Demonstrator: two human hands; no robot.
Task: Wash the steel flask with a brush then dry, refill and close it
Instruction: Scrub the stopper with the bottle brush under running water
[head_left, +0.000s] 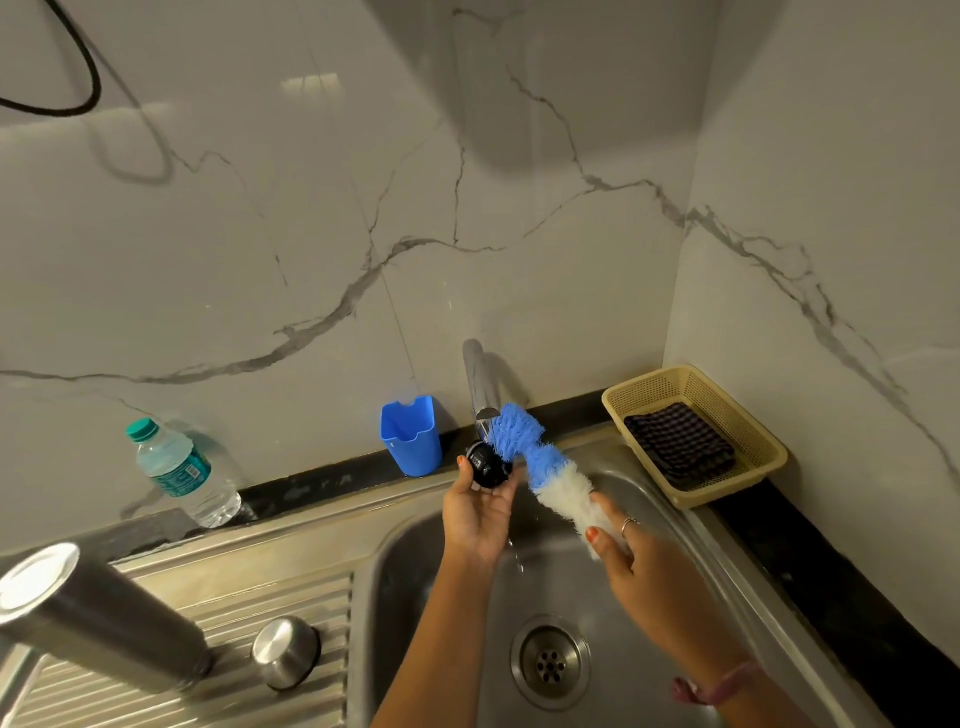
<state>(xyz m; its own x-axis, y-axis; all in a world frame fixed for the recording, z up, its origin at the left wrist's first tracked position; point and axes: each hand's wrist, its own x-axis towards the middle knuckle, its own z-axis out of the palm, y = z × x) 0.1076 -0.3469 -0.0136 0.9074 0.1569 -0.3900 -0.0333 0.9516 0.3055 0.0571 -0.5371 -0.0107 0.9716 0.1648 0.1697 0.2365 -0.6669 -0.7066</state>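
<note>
my left hand (480, 512) holds the black stopper (487, 465) under the tap (480, 384); at its three o'clock, my right hand (631, 558) grips the brush (540, 467), bristles touching the stopper.

Head camera looks down, close over the sink (649, 525).

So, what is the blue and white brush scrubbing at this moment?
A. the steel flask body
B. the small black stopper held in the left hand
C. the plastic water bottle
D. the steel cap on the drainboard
B: the blue end of the brush, gripped by the right hand, bends against the black stopper that the left hand holds under the tap, while the steel flask stands apart on the drainboard.
</note>
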